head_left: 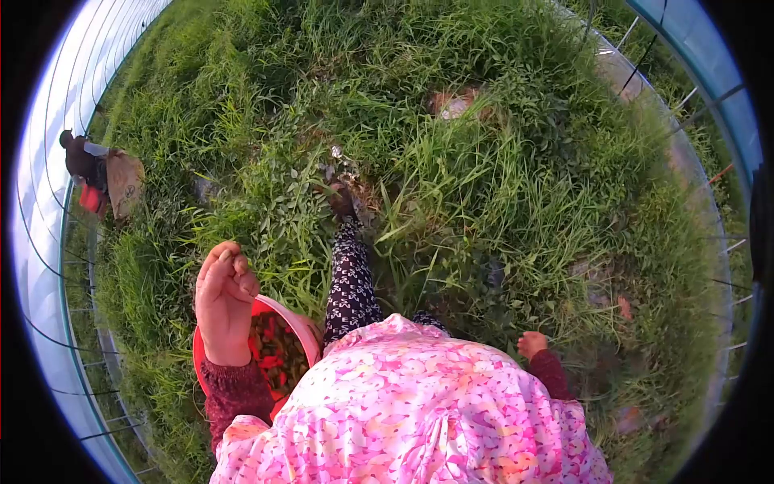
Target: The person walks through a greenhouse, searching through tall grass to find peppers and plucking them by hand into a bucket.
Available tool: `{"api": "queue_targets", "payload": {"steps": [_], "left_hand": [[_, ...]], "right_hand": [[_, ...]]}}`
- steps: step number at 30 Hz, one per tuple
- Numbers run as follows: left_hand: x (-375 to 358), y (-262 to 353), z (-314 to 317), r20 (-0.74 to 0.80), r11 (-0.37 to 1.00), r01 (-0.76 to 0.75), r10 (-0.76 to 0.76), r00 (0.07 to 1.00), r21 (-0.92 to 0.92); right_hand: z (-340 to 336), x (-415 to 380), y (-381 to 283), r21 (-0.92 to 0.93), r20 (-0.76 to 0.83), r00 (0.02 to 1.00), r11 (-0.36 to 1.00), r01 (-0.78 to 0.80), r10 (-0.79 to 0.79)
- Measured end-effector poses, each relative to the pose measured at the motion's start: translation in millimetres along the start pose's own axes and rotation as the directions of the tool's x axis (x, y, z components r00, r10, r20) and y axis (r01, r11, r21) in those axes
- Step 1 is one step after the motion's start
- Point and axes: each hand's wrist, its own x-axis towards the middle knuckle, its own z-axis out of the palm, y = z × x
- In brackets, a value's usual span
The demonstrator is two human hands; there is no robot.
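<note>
One red bucket (302,327) sits upright, mouth skyward, beside left hand (223,298).

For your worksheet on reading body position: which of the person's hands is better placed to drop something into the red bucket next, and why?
Probably the left hand: it is closed and raised right over the red bucket, which holds red and green pieces. The right hand hangs low at the person's other side, away from the bucket.
</note>
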Motion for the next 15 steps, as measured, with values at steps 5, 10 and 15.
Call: {"api": "queue_targets", "payload": {"steps": [5,10,15], "left_hand": [[55,-5,-31,-0.058,1.000,-0.010,0.010,0.998,-0.016],[141,4,-88,-0.178,0.998,-0.004,-0.009,0.984,-0.070],[216,34,-153,-0.335,0.960,0.020,-0.117,0.935,-0.279]], "right_hand": [[18,17,-40,0.099,-0.040,0.998,0.994,-0.040,0.044],[160,23,-209,-0.015,-0.026,0.983,0.983,0.181,-0.181],[379,-8,-393,-0.255,0.308,0.892,0.874,0.413,-0.331]]}}
